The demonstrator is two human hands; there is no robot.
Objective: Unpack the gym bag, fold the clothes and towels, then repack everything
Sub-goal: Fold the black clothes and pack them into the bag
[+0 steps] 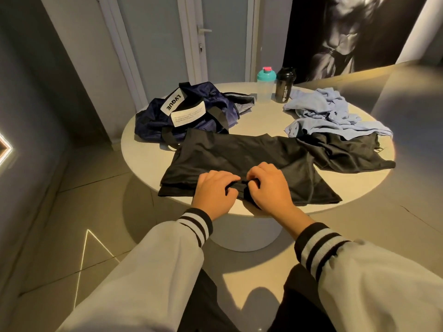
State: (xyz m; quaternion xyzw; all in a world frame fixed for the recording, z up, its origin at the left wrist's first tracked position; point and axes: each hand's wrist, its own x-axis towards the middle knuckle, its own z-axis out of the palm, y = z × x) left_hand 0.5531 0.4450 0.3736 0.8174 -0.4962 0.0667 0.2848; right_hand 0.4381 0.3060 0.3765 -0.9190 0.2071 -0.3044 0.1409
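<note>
Head view: left hand (215,190) and right hand (266,188) pinch smooth black garment (239,153), seemingly its bunched hem.

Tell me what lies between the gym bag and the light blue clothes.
Head view: only bare table top lies between the gym bag and the light blue clothes. The teal-lidded shaker and black shaker stand behind that gap; the black shirt lies nearer.

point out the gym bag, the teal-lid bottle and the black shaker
gym bag (215,103), head view, navy fabric right of its label
teal-lid bottle (264,91), head view, clear body
black shaker (282,88), head view, dark body
</note>
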